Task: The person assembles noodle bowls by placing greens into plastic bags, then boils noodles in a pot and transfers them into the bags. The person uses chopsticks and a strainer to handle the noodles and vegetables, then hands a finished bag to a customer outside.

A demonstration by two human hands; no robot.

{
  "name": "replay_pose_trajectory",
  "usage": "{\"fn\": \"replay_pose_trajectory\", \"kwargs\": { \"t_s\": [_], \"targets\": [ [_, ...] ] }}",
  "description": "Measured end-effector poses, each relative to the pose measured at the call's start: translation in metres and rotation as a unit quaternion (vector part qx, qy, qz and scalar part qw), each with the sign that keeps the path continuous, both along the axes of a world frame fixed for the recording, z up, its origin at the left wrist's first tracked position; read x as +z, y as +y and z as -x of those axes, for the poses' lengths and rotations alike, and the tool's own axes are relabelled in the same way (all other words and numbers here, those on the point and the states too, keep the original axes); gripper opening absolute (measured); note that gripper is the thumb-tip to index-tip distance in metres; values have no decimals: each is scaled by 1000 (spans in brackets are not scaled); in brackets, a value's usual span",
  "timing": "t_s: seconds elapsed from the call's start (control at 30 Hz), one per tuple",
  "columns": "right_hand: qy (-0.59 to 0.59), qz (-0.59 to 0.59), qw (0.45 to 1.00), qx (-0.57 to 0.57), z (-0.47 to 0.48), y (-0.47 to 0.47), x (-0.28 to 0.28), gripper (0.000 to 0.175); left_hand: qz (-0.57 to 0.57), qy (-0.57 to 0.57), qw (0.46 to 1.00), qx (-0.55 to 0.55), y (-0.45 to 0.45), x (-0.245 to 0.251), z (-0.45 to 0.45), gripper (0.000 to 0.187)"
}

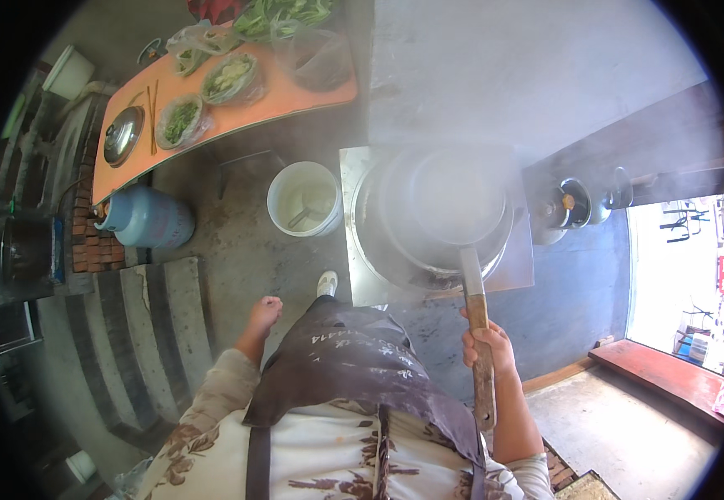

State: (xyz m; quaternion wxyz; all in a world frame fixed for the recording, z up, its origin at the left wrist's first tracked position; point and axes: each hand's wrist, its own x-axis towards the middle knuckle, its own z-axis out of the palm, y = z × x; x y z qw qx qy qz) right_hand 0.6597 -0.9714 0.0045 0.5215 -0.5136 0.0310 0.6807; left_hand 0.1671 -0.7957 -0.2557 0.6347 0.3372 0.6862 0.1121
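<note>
My right hand (490, 345) is wrapped around the wooden handle (479, 319) of a large pan or ladle. A metal sleeve (471, 265) joins that handle to a round bowl, blurred by thick steam. Below the bowl, a wide metal pot or wok (377, 234) is set in a square metal stove top (357, 284). Steam hides most of what the vessels hold. My left hand (266, 314) hangs by my side with its fingers curled in, and nothing shows in it. Beyond it stands a white plastic bucket (277, 215) with pale liquid and a dipper-like utensil (299, 217) inside.
An orange table (262, 109) at upper left bears plastic-lined bowls of chopped greens (180, 122), chopsticks (153, 119) and a metal lid (124, 136). A blue gas cylinder (155, 215) stands below it. Concrete steps (155, 325) lie left; more cylinders (549, 209) stand right, near a bright doorway.
</note>
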Motion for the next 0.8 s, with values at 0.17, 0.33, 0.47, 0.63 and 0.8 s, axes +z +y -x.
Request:
{"fn": "replay_pose_trajectory", "kwargs": {
  "t_s": [0.17, 0.33, 0.47, 0.63, 0.8],
  "targets": [
    [-106, 28, 993, 45, 5, -4, -1, 58, -43, 1, 999, 4, 2, 2, -8, 19],
    [-56, -3, 998, 25, 14, 2, 10, 60, -67, 36, 997, -1, 2, 16, -13, 24],
    [-114, -5, 992, 57, 35, 11, 43, 60, -58, 79, 995, -3, 4, 10, 4, 23],
    [-115, 1, 988, 99, 85, 59, 77, 59, -53, 46, 997, 18, 16, -17, 38, 20],
    [-52, 26, 989, 138, 171, 167, 73, 55, -42, 54, 997, 33, 60, -32, 98, 16]
  ]
}}
